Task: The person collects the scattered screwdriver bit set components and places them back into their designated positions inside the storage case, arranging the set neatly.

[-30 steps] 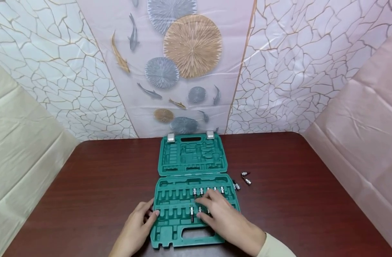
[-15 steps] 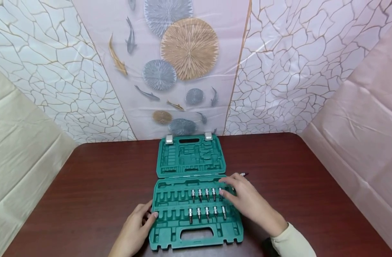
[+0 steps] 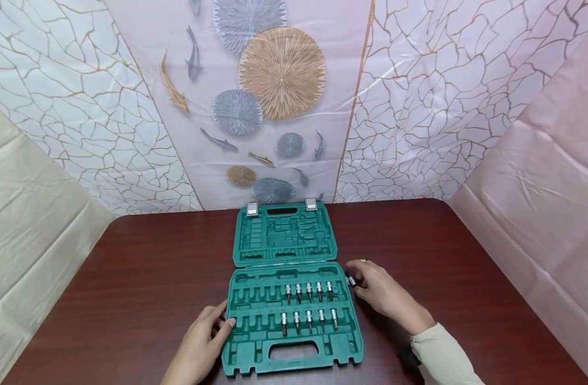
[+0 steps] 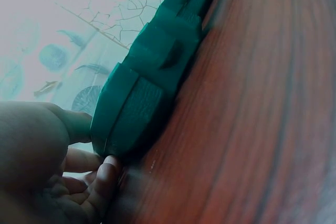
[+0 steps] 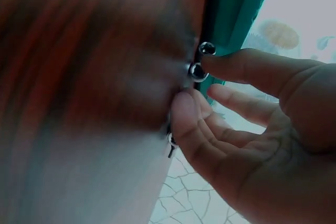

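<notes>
A green plastic tool case (image 3: 247, 354) lies unfolded on the table. Its near half holds two rows of chrome bit sockets (image 3: 309, 290) in the right-hand slots; the left-hand slots are bare. My left hand (image 3: 197, 342) grips the case's left edge, thumb on the rim and fingers against the side. Just right of the case, my right hand (image 3: 382, 291) reaches down around loose bit sockets (image 3: 351, 280). In the right wrist view its thumb is at two sockets (image 5: 198, 72), with the fingers spread apart from it. Another bit socket (image 5: 171, 140) shows beyond the index finger.
The case's lid (image 3: 286, 235) lies back towards the patterned wall cloth (image 3: 274, 149), with two latches (image 3: 311, 204) at its far edge. The dark red wooden table (image 3: 144, 278) extends on both sides. Pale cloth walls (image 3: 539, 187) flank it.
My right hand has moved from over the bit socket rows, rightwards across the case, down to the loose bit sockets beside it. My left hand stays on the case edge.
</notes>
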Motion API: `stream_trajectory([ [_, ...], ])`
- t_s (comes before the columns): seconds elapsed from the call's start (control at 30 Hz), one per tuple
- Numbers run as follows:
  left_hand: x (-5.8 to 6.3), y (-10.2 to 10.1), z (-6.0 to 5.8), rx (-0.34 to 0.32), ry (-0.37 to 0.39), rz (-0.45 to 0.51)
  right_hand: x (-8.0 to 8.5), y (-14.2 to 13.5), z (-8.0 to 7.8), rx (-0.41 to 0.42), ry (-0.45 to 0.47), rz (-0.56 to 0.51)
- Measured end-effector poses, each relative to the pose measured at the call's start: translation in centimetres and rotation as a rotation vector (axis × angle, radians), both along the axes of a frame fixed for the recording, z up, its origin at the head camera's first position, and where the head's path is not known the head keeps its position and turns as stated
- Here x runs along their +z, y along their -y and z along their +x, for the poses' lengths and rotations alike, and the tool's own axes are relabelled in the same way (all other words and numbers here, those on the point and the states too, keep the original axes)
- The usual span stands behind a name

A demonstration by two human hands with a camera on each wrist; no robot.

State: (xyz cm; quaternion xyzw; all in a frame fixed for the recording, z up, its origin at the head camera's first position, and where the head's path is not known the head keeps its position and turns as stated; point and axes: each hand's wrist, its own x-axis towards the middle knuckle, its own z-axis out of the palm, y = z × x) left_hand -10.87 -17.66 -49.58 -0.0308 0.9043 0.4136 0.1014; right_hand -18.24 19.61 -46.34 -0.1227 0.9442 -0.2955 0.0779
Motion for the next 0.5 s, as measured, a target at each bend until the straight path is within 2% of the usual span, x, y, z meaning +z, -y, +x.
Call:
stream_trajectory([
  [0.27,-0.19,0.0,0.06,0.001,-0.003,0.019,-0.2,-0.04,-0.76,0.015,0.041,0.032],
  [0.5,-0.15,0.03,0.04,0.001,-0.017,0.014,-0.48,0.17,-0.87,0.021,-0.008,0.079],
])
